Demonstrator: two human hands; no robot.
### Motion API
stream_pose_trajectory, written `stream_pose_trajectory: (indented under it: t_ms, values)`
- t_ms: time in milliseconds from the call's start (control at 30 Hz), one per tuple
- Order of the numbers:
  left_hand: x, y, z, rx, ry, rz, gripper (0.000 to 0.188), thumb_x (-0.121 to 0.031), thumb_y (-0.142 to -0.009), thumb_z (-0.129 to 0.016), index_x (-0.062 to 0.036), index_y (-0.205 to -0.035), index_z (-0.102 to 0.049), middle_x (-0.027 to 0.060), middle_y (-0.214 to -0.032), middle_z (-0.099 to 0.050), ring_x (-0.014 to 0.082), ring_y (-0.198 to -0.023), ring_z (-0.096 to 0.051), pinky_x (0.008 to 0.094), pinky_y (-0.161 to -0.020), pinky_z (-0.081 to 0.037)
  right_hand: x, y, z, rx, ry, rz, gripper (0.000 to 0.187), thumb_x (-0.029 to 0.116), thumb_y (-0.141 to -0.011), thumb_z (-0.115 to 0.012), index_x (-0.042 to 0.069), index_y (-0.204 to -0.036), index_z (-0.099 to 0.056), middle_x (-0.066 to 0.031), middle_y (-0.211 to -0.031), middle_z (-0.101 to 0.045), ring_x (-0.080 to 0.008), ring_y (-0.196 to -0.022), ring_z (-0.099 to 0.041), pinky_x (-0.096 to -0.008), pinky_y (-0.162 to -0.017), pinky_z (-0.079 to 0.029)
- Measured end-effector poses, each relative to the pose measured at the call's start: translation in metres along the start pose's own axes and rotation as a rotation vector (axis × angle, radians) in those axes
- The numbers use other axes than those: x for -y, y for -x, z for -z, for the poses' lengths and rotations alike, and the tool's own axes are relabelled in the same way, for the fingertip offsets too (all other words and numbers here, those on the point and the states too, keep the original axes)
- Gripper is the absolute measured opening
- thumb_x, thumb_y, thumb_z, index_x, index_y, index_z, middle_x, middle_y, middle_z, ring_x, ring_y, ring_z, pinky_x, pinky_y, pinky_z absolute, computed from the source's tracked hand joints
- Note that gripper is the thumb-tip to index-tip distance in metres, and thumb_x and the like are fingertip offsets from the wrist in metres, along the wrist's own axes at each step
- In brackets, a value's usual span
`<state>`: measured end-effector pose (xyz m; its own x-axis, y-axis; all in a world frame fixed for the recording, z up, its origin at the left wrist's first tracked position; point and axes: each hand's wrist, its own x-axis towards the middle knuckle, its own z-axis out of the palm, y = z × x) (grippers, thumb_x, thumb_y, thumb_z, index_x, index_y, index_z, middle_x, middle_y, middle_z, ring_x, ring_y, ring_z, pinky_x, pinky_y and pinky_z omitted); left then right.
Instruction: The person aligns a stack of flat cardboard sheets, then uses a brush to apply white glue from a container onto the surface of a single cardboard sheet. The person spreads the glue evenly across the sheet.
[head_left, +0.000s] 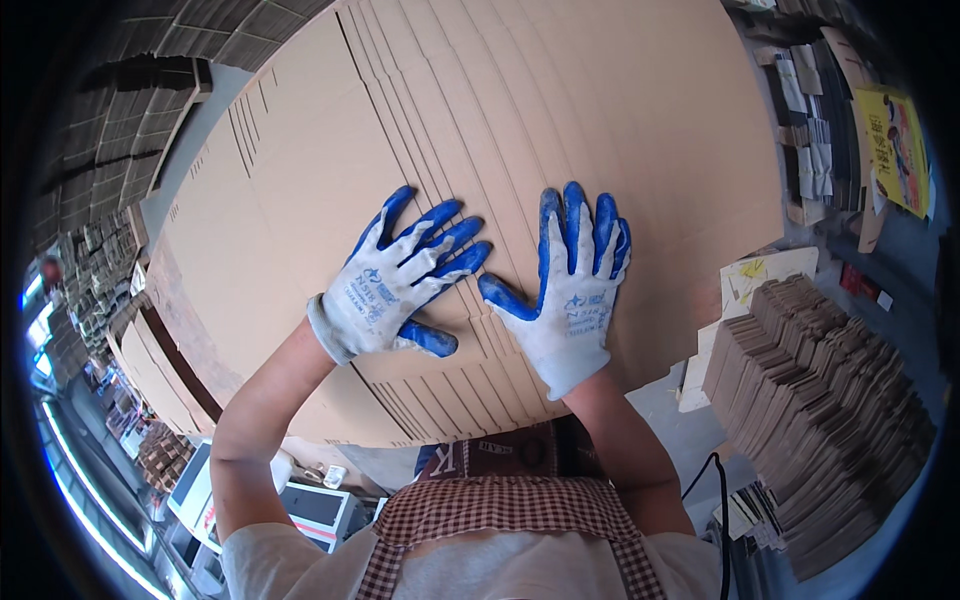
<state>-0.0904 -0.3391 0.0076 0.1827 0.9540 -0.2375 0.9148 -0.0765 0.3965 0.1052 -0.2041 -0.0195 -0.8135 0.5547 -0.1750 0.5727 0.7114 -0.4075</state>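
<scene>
**Checked apron (500,505) below, two gloved hands laid on overlapping cardboard sheets (680,130)**

Nearest, at the bottom edge, the brown-and-white checked apron covers the person's chest over a light grey shirt (470,578). Both bare forearms reach up from there.

The left hand (390,275), in a white glove with blue-coated fingers, lies palm down near the middle of the view. Its fingers are spread and slant to the upper right, the thumb out below them. The right hand (575,285), gloved alike, is palm down just beside it. Its fingers point away from the body with narrower gaps, and its thumb stretches toward the left hand. Neither hand pinches anything.

The large tan cardboard sheets are under both hands and fill the centre. They overlap in staggered steps, their edges running lengthwise between and beneath the hands; slots are cut along the near side.

Lower right, beyond the sheets, stands a tall pile of brown cardboard pieces (820,410), with a black cable (724,520) nearby. Farther off are a yellow printed package (893,150) at upper right and dark stacks (120,130) at upper left.
</scene>
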Motion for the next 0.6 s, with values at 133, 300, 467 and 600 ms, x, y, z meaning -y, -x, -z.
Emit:
stream_pose_trajectory:
  t_ms: [133, 300, 467, 600]
  values:
    - [-0.002, 0.001, -0.004, 0.012, -0.007, 0.023, 0.1, -0.083, -0.082, -0.037, -0.0129, -0.153, -0.043, 0.0124, -0.159, -0.038, 0.0326, -0.15, -0.031, 0.0623, -0.122, -0.011, 0.002, -0.001, -0.003, 0.011, 0.052, -0.005, 0.103, 0.059, -0.081, -0.072, 0.009, -0.159, -0.028, -0.0165, -0.165, -0.019, -0.0459, -0.15, -0.014, -0.0643, -0.119, -0.012]
    - [0.002, 0.009, -0.006, 0.015, 0.02, 0.019, 0.1, -0.083, -0.081, -0.039, -0.0144, -0.154, -0.041, 0.0115, -0.16, -0.038, 0.0317, -0.15, -0.03, 0.062, -0.123, -0.011, 0.002, -0.002, -0.004, 0.016, 0.048, -0.016, 0.109, 0.059, -0.077, -0.076, 0.01, -0.16, -0.024, -0.0156, -0.165, -0.018, -0.0453, -0.15, -0.015, -0.064, -0.119, -0.012]
    - [0.003, 0.012, -0.007, 0.044, 0.022, 0.015, 0.099, -0.084, -0.08, -0.04, -0.0188, -0.155, -0.041, 0.0101, -0.16, -0.037, 0.0308, -0.151, -0.028, 0.061, -0.123, -0.011, 0.002, -0.002, -0.004, 0.023, 0.054, -0.022, 0.11, 0.058, -0.076, -0.077, 0.01, -0.16, -0.024, -0.0153, -0.165, -0.019, -0.045, -0.15, -0.014, -0.0638, -0.119, -0.012]
    - [0.005, 0.022, -0.017, 0.027, 0.017, 0.014, 0.097, -0.085, -0.079, -0.038, -0.0241, -0.155, -0.041, 0.009, -0.161, -0.036, 0.0305, -0.151, -0.027, 0.0605, -0.123, -0.011, 0.003, -0.002, -0.003, 0.02, 0.048, -0.019, 0.109, 0.057, -0.077, -0.076, 0.01, -0.16, -0.024, -0.0152, -0.165, -0.02, -0.0445, -0.151, -0.014, -0.0636, -0.12, -0.012]
